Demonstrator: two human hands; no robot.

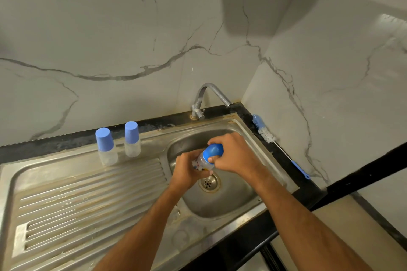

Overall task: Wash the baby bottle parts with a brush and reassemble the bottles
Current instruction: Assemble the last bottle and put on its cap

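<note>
White marble-veined walls (110, 28) meeting in a corner, black countertop edge (66, 141), dim light

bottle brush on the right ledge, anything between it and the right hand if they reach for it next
Nothing visible blocks the way to the blue-handled white-bristled bottle brush, but the right hand is busy gripping the blue cap of the clear bottle held by the left hand.
</note>
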